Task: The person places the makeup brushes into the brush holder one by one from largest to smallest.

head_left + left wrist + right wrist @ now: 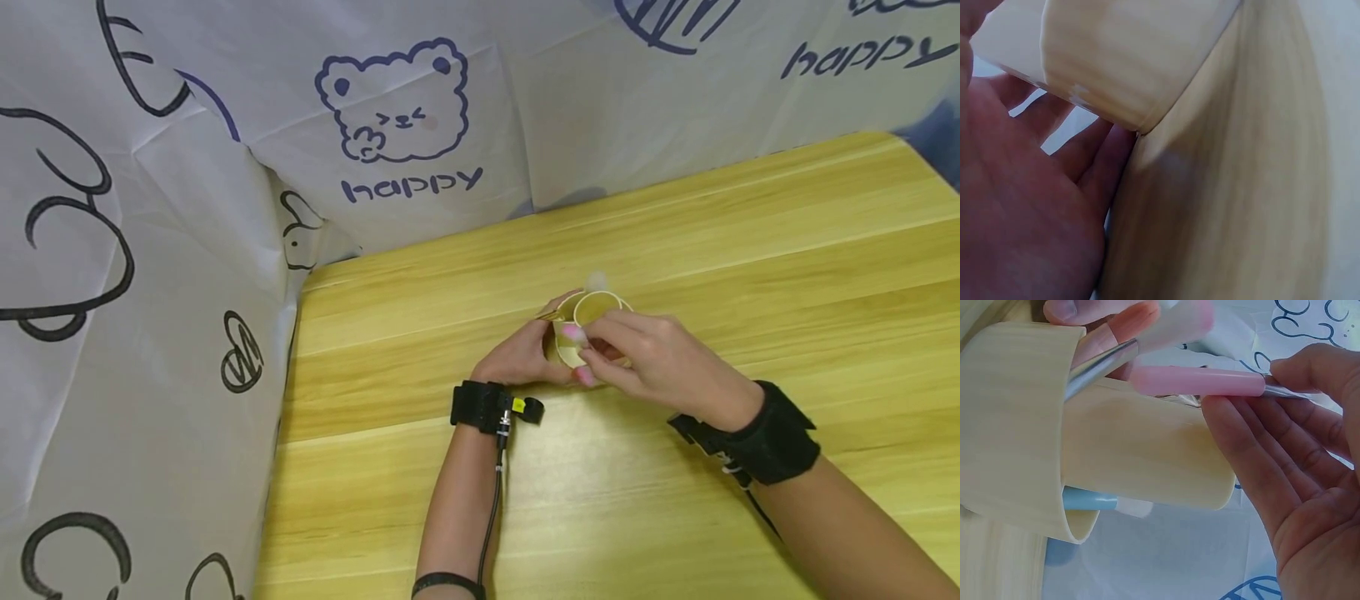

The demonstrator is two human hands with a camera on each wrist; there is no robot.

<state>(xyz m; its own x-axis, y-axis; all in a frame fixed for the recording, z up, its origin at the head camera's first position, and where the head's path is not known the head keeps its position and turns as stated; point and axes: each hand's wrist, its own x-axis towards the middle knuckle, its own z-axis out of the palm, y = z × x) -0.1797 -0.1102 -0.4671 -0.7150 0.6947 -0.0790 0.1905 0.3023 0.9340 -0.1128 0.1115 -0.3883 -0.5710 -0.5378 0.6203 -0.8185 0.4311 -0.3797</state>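
Note:
A cream brush holder [567,358] with round compartments is held by my left hand [517,354], its fingers and thumb around the side. In the left wrist view the fingers lie along the holder's wall [1104,56]. My right hand [660,358] pinches a makeup brush with a pink handle [1210,382] by its silver part, thumb against fingers. The pink handle end points towards the holder and overlaps its inner cylinder [1147,450] in the right wrist view. Another brush with pale pink bristles [1175,328] and a light blue piece [1091,499] stick out of the holder.
A wood-grain table [600,492] lies beneath both forearms. White sheets with printed drawings [397,108] hang behind it and along its left side. Black straps with cables wrap the left wrist [480,404] and the right wrist [780,433].

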